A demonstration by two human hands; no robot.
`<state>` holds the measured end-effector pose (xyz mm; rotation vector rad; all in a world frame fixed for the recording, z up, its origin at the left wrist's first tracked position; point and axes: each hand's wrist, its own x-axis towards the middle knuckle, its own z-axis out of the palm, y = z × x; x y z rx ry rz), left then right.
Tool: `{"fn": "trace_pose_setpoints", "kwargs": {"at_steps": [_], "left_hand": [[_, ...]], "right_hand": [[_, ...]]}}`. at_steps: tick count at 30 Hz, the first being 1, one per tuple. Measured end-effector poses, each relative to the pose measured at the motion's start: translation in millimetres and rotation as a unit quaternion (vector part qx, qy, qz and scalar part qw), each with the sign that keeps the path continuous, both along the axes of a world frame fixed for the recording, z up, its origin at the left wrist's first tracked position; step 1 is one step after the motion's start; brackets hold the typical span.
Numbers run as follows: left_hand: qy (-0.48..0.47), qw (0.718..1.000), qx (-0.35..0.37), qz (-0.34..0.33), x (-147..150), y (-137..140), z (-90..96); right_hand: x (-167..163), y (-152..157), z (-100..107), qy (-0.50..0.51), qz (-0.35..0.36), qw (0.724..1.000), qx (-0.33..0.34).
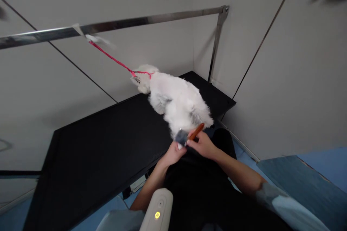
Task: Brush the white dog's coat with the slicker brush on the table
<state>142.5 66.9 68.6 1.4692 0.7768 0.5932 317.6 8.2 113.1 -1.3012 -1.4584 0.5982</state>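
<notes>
Up on the black surface [108,133], the dog [173,88] is on a red lead [111,57]. Right hand [202,145] has its grip wrapped round the brush [197,131] near one leg; can't tell what the left hand's [173,154] grip has. Brushing looks underway, no telling how much is left.

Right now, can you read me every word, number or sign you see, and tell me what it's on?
No words, brands or numbers can be read.
Pale device at the bottom: a tiny mark in its glowing yellow light, too small to make out.
Slicker brush in the right hand: blurred, no lettering shows.
Pink lead: no lettering shows.
</notes>
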Motion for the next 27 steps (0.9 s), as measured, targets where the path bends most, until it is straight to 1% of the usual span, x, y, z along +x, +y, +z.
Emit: {"fn": "trace_pose_setpoints", "kwargs": {"at_steps": [1, 3, 4, 5, 7, 8, 9, 11, 12, 13, 15, 16, 17, 19, 20, 21, 23, 24, 25, 27], "left_hand": [[0.0, 1.0, -0.001, 0.001, -0.3, -0.1, -0.3], [-0.004, 1.0, 0.004, 0.0, -0.9, -0.2, -1.4], [-0.006, 1.0, 0.007, -0.004, -1.0, 0.0, -2.1], [-0.005, 1.0, 0.007, -0.013, -1.0, 0.1, -2.8], [0.002, 1.0, 0.005, -0.025, -0.7, 0.4, -3.7], [0.004, 1.0, 0.006, -0.024, -0.6, 0.4, -3.8], [0.005, 1.0, 0.009, -0.02, -0.6, 0.3, -3.7], [0.001, 1.0, 0.015, -0.009, -1.0, 0.1, -2.9], [0.0, 1.0, 0.016, -0.011, -1.5, 0.2, -2.6], [0.002, 1.0, 0.014, -0.016, -2.1, 0.4, -2.3], [0.01, 1.0, 0.003, -0.025, -3.2, 1.3, -2.2], [0.012, 1.0, 0.001, -0.026, -3.6, 2.0, -2.3], [0.013, 1.0, 0.003, -0.025, -4.0, 2.8, -2.6], [0.011, 1.0, 0.011, -0.02, -4.3, 4.3, -3.4], [0.012, 1.0, 0.013, -0.019, -4.4, 4.8, -3.9], [0.013, 1.0, 0.013, -0.017, -4.5, 5.3, -4.4], [0.017, 1.0, 0.006, -0.018, -4.5, 5.8, -5.4], [0.018, 1.0, 0.005, -0.019, -4.4, 5.9, -6.0], [0.017, 1.0, 0.006, -0.02, -4.2, 5.9, -6.6], [0.014, 0.999, 0.012, -0.028, -3.6, 5.8, -8.0]], "right_hand": [[2.0, -0.2, -0.7, 0.014, -0.028, 0.999, 0.009], [6.0, -0.4, -1.0, 0.03, -0.087, 0.994, 0.055], [7.8, -0.2, -0.8, 0.031, -0.087, 0.993, 0.07], [9.3, 0.3, -0.6, 0.028, -0.061, 0.995, 0.067], [12.6, 2.2, 0.1, 0.015, 0.009, 0.999, 0.035], [14.6, 3.6, 0.7, 0.008, 0.017, 0.999, 0.029], [16.7, 4.9, 1.5, 0.002, -0.005, 0.999, 0.037], [20.0, 6.4, 3.3, -0.012, -0.075, 0.994, 0.079], [20.7, 6.4, 4.0, -0.021, -0.079, 0.993, 0.09], [20.7, 6.1, 4.6, -0.032, -0.049, 0.995, 0.083], [19.0, 4.7, 5.3, -0.046, 0.041, 0.997, 0.036], [18.0, 4.0, 5.5, -0.047, 0.053, 0.997, 0.02], [17.2, 3.3, 6.0, -0.043, 0.031, 0.998, 0.021], [16.3, 2.0, 7.6, -0.034, -0.057, 0.996, 0.06], [16.0, 1.3, 8.7, -0.035, -0.071, 0.994, 0.077], [15.6, 0.9, 9.9, -0.04, -0.05, 0.995, 0.077], [14.9, 0.9, 12.5, -0.053, 0.029, 0.997, 0.041], [14.9, 1.3, 13.7, -0.056, 0.04, 0.997, 0.028], [15.1, 2.0, 14.9, -0.054, 0.02, 0.998, 0.027], [15.8, 3.4, 17.1, -0.047, -0.044, 0.997, 0.049]]}}
